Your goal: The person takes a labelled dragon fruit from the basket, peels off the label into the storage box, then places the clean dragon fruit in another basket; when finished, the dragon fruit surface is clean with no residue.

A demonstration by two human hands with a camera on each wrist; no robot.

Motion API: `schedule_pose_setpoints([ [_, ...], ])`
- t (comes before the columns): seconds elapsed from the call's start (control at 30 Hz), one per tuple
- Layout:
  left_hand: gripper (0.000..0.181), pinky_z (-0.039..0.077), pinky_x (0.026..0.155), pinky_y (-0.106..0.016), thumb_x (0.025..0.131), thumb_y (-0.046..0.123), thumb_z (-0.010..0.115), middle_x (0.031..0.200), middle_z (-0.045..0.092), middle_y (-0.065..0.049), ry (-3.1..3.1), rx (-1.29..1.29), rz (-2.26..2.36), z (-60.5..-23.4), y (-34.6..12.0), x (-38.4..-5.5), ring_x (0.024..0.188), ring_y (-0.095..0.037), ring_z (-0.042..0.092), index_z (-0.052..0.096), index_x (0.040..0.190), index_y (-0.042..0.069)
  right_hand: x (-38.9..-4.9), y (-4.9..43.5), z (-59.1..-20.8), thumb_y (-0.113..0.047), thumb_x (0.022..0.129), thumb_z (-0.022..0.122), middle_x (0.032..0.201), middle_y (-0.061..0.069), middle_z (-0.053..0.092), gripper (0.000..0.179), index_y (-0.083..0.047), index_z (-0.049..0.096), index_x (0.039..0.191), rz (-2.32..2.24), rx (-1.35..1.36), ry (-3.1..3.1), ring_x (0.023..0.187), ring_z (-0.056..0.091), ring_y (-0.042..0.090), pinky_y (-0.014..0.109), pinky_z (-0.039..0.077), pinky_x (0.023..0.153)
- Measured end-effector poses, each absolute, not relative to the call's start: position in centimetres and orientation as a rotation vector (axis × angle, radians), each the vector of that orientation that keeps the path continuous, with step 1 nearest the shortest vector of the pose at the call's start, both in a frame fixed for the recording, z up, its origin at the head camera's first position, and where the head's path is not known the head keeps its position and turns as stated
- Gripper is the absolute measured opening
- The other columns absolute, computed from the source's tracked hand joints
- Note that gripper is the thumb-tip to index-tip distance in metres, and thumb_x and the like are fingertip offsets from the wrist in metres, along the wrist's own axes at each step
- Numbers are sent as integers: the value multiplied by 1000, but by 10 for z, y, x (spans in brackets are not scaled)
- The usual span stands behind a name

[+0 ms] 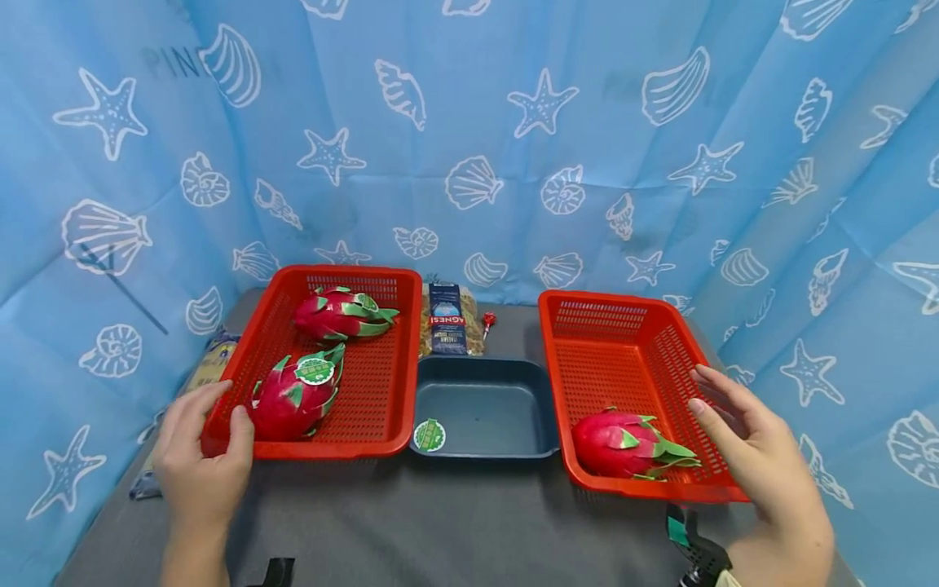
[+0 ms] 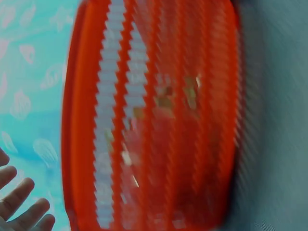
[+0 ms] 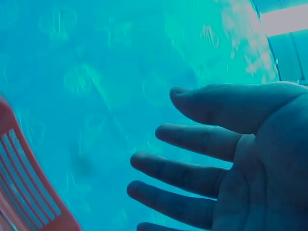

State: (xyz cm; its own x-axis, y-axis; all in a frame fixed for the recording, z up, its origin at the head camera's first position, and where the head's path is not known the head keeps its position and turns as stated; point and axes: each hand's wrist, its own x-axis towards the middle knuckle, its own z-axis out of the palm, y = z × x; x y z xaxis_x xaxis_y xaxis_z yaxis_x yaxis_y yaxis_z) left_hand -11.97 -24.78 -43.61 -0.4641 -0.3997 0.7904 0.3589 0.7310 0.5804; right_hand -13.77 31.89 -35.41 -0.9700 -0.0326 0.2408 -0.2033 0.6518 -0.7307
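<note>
My left hand (image 1: pixel 203 456) is at the near left corner of a red plastic basket (image 1: pixel 377 399). Two dragon fruits lie in it, one (image 1: pixel 341 314) at the back and one (image 1: pixel 289 405) in front with a green sticker. In the left wrist view, the fingers (image 2: pixel 21 197) are spread beside the blurred basket wall. At the right side of a second red basket (image 1: pixel 597 367) is my right hand (image 1: pixel 770 456), holding nothing. A third dragon fruit (image 1: pixel 623 444) lies at that basket's near end. Relaxed, parted fingers (image 3: pixel 180 171) show in the right wrist view.
Between the baskets stands a dark grey-blue tray (image 1: pixel 480 408) with a green sticker (image 1: pixel 429 435). Behind it are a pasta bag (image 1: pixel 449 319) and a small red-wrapped lollipop (image 1: pixel 488 320). Another packet (image 1: pixel 214 359) is partly hidden left of the left basket. A blue shell-patterned curtain (image 1: pixel 469 122) surrounds the grey table (image 1: pixel 455 522).
</note>
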Motion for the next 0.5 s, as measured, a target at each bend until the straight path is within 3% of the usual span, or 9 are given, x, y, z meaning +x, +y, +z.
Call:
schedule_pose_setpoints([
  [0.2, 34, 39, 90, -11, 84, 1, 68, 119, 67, -24, -1879, 125, -898, -456, -277, -113, 114, -5, 55, 73, 117, -5, -136, 292, -346, -9, 102, 63, 145, -5, 50, 54, -7, 47, 153, 1194, 336, -2619, 120, 47, -15, 4, 42, 88],
  [0.33, 38, 42, 86, -6, 87, -2, 69, 123, 65, -15, -1973, 220, -988, -471, -286, -106, 113, 2, 54, 70, 126, -2, -134, 280, -341, -7, 100, 67, 145, 7, 51, 54, -10, 51, 151, 1147, 399, -2613, 118, 49, -11, 4, 41, 89],
  [0.5, 38, 43, 78, -2, 96, 2, 63, 127, 63, -11, -2031, 367, -1136, -490, -289, -103, 101, 7, 54, 67, 134, 2, -134, 264, -338, -5, 97, 70, 141, 7, 55, 54, -13, 55, 148, 1100, 481, -2588, 119, 48, -6, 4, 38, 93],
])
